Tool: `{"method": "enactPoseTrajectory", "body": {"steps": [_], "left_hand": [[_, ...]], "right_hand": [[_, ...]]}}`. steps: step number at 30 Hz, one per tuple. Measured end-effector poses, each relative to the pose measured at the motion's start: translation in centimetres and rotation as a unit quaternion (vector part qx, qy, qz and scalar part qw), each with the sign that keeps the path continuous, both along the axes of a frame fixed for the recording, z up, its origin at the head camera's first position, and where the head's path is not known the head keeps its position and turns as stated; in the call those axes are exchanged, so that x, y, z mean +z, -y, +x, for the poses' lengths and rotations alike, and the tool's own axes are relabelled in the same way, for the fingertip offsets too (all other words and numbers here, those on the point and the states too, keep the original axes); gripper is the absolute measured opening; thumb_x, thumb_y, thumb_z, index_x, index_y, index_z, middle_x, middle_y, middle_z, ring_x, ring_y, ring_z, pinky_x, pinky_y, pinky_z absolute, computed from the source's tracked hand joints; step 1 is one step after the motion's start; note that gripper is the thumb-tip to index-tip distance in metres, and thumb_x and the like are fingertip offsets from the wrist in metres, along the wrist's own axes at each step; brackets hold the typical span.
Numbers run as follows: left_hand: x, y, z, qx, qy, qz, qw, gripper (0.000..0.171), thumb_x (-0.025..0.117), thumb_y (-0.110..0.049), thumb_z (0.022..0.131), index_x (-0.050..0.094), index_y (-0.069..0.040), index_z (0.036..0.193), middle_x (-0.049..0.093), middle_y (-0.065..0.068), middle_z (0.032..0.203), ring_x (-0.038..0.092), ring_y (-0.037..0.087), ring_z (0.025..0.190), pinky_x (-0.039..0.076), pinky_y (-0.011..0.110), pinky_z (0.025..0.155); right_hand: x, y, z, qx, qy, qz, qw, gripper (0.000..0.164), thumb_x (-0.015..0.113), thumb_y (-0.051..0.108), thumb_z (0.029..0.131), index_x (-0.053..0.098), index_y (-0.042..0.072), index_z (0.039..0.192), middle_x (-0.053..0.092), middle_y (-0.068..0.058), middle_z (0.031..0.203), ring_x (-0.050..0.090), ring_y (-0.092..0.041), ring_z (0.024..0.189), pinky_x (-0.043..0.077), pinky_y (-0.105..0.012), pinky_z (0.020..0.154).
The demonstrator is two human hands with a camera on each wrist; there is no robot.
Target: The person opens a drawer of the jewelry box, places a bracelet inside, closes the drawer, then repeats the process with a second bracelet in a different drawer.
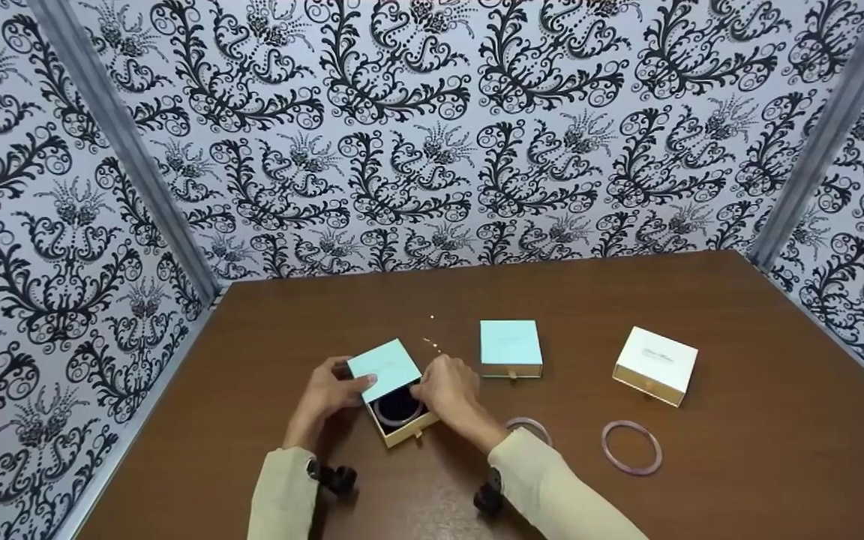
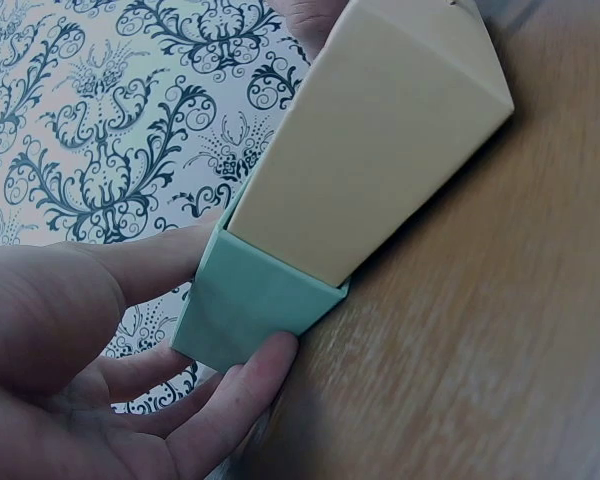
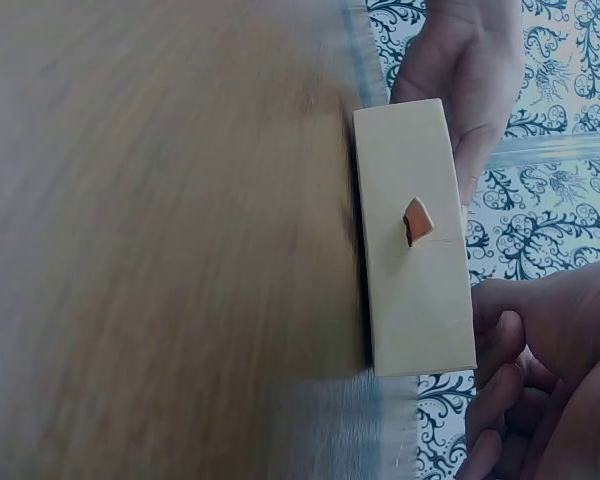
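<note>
A teal slide-out box lies on the table with its cream drawer partly pulled out toward me. Inside the drawer, on dark lining, lies a pale purple bangle. My left hand grips the teal sleeve, thumb on top and fingers along its side and back. Over the drawer's right side is my right hand, its thumb tip at the inner rim near the bangle. Several of its fingers are curled; I cannot tell whether they pinch the bangle. An orange-brown pull tab sticks out of the drawer front.
Behind my right hand stands another teal box, closed. A closed white box is farther right. One bangle lies at the right; a second bangle is partly hidden by my right forearm. Patterned walls enclose the table.
</note>
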State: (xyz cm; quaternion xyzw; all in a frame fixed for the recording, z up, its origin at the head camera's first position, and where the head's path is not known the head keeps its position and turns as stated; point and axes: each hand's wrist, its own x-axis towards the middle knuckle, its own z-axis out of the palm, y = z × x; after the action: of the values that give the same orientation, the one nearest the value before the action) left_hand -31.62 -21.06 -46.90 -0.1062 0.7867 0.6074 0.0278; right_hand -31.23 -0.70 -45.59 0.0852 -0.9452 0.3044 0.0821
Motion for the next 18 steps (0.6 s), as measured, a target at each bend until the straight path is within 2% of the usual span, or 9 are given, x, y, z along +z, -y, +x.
{"method": "enactPoseTrajectory", "body": {"steps": [5,11,14,18], "left_hand": [[0.3,0.0,0.1,-0.007,0.001,0.01,0.9999,0.065,0.076,-0.006,0.088,0.041,0.008,0.142,0.047,0.034,0.14,0.064,0.019,0.086,0.058,0.033,0.07],[0.4,0.1,0.0,-0.005,0.005,0.003,1.0,0.066,0.076,-0.009,0.088,0.042,0.007,0.143,0.047,0.033,0.141,0.064,0.019,0.088,0.059,0.032,0.071],[0.2,0.1,0.0,-0.002,0.005,0.008,1.0,0.065,0.076,-0.007,0.088,0.043,0.007,0.142,0.048,0.033,0.141,0.064,0.019,0.088,0.059,0.031,0.071],[0.0,0.1,0.0,-0.003,0.003,0.007,1.0,0.063,0.076,-0.007,0.088,0.044,0.007,0.141,0.049,0.032,0.139,0.065,0.02,0.09,0.059,0.03,0.072]], "right_hand": [[0.2,0.1,0.1,-0.003,-0.011,0.008,1.0,0.038,0.086,0.027,0.077,0.064,0.016,0.049,0.062,0.006,0.051,0.054,-0.01,0.051,0.049,-0.034,0.054],[0.4,0.2,0.4,-0.003,-0.018,0.014,1.0,0.034,0.087,0.032,0.076,0.067,0.017,0.052,0.067,0.005,0.057,0.057,-0.011,0.054,0.049,-0.035,0.055],[0.4,0.0,0.8,0.004,-0.013,-0.002,1.0,0.032,0.087,0.035,0.075,0.07,0.017,0.055,0.069,0.005,0.061,0.058,-0.011,0.056,0.049,-0.035,0.056],[0.5,-0.2,1.6,0.017,0.018,-0.039,0.999,0.032,0.086,0.038,0.077,0.071,0.017,0.058,0.07,0.005,0.062,0.056,-0.01,0.058,0.046,-0.033,0.058]]}}
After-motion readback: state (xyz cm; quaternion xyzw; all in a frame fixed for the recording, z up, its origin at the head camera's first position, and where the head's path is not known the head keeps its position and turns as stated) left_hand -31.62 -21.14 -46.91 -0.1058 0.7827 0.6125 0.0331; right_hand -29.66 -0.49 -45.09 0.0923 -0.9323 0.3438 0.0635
